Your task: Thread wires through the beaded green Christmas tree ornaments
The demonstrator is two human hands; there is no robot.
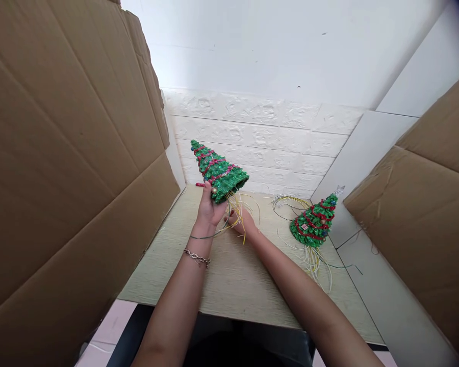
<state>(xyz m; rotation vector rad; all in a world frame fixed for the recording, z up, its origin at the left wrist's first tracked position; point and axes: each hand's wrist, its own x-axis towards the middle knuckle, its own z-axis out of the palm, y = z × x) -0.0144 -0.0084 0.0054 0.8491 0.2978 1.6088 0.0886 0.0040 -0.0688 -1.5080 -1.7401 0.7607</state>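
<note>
Tilted with its tip to the upper left, a small green Christmas tree with red garland is gripped near its base by my left hand. Its open underside faces right and down, and white and yellow wires hang out of it. Just below that opening, my right hand is closed among the wires. Its fingers are partly covered, so the exact wires between them are hard to make out. A red object shows behind my left thumb; its kind is unclear.
A second Christmas tree with a clear star lies at the right of the table, its wires spreading toward me. A loose coil of wires lies behind it. Cardboard sheets stand on both sides, and a white brick-patterned wall is behind.
</note>
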